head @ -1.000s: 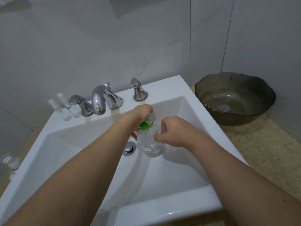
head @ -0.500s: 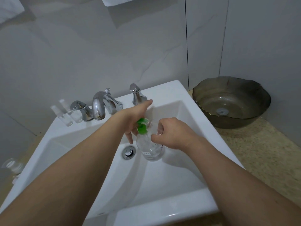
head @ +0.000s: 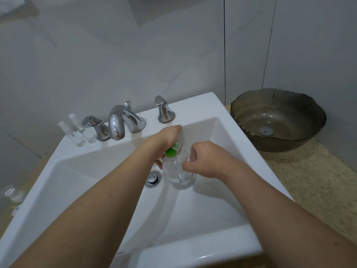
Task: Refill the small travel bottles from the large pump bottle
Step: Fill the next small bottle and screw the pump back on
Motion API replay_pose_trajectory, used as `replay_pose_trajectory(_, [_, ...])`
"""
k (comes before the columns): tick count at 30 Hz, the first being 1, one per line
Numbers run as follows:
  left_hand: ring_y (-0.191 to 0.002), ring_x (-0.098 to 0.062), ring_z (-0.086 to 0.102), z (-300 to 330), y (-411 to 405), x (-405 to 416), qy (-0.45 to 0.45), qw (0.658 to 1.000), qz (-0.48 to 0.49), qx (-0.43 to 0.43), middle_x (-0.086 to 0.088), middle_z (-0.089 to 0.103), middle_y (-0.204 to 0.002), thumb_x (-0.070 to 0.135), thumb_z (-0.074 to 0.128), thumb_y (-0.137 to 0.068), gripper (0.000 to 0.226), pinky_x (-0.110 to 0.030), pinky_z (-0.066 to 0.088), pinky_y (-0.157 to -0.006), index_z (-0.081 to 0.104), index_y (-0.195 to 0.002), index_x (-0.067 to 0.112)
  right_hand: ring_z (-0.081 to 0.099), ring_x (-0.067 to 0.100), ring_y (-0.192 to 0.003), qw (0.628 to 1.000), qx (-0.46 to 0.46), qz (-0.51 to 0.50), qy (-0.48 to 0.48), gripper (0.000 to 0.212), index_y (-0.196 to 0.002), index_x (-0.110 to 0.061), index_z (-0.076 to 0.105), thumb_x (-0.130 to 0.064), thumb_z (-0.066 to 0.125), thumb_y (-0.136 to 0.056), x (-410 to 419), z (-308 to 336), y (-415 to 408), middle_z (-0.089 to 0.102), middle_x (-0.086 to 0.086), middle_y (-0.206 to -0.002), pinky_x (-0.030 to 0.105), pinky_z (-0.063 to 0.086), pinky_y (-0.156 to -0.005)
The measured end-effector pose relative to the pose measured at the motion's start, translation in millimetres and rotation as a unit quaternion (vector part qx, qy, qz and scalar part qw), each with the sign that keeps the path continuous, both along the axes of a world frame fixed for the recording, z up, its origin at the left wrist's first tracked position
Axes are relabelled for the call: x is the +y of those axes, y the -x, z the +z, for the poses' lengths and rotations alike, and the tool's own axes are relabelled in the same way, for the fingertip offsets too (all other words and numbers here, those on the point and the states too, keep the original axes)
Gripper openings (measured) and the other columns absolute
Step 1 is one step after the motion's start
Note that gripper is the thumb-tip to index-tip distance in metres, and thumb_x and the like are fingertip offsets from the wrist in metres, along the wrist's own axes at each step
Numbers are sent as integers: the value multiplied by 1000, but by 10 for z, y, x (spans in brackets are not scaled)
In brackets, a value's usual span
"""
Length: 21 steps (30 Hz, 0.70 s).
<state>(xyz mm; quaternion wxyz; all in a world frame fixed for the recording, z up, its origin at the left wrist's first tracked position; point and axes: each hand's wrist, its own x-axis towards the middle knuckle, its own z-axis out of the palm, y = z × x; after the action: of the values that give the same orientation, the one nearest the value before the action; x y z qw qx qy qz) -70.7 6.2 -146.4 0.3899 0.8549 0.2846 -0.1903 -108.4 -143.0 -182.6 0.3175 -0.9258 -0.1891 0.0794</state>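
The large clear pump bottle (head: 178, 176) with a green pump head (head: 171, 151) stands upright in the white sink (head: 193, 254), just right of the drain. My left hand (head: 167, 139) covers the pump head from above, its thumb against the bottle's neck. My right hand (head: 205, 161) has curled fingers pinching a small clear thing, apparently a travel bottle (head: 190, 158), held against the pump's right side. Two small clear travel bottles (head: 77, 132) stand on the sink's ledge left of the faucet.
A chrome faucet (head: 117, 122) with two handles sits at the back of the sink. The drain plug (head: 153, 178) lies beside the bottle. A dark glass bowl (head: 278, 120) stands on the speckled counter at right. More clear containers (head: 11, 193) sit at the far left edge.
Both hands stay at the pump bottle in the sink. My left hand has settled a little lower over the green pump head, and more of the wall is in view.
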Motion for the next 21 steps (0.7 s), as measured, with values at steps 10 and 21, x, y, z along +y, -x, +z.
replay_pose_trajectory(10, [-100, -39, 66, 42, -7, 51, -1, 1000, -7, 19, -14, 68, -114, 62, 35, -93, 60, -60, 58, -78, 62, -116, 13, 56, 11, -65, 1000, -10, 5, -4, 27, -71, -23, 53, -49, 59, -62, 11, 13, -10, 57, -8, -74, 26, 38, -51])
replay_pose_trajectory(21, [-112, -50, 59, 248, 1, 83, 92, 991, -7, 96, -17, 61, -130, 71, 49, -86, 77, -79, 45, -85, 51, -136, 13, 55, 11, -63, 999, -34, -7, -26, 29, -71, -25, 52, -52, 59, -64, 11, 57, 0, 57, -8, -71, 27, 40, -51])
